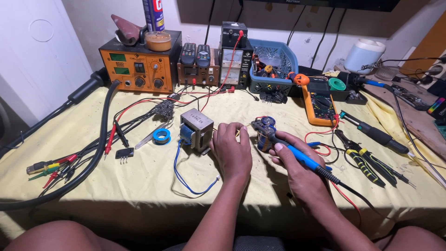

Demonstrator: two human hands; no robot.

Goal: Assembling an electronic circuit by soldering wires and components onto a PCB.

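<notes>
Orange multimeter (320, 103), blue basket (289, 57), pliers (364, 163)

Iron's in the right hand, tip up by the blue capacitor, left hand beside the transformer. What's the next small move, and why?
Probably ease the soldering iron tip down onto the joint at the top of the blue capacitor. The right hand holds the iron in a pen grip with its tip right at that part, and the left hand pinches something thin between the transformer and the capacitor. Whether the tip touches cannot be told.

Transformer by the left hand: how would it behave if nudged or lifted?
The transformer is probably heavy for its size, given its blocky metal core. It sits flat, so it is unlikely to roll or tip. Its loose blue wires look floppy and would likely trail behind.
</notes>
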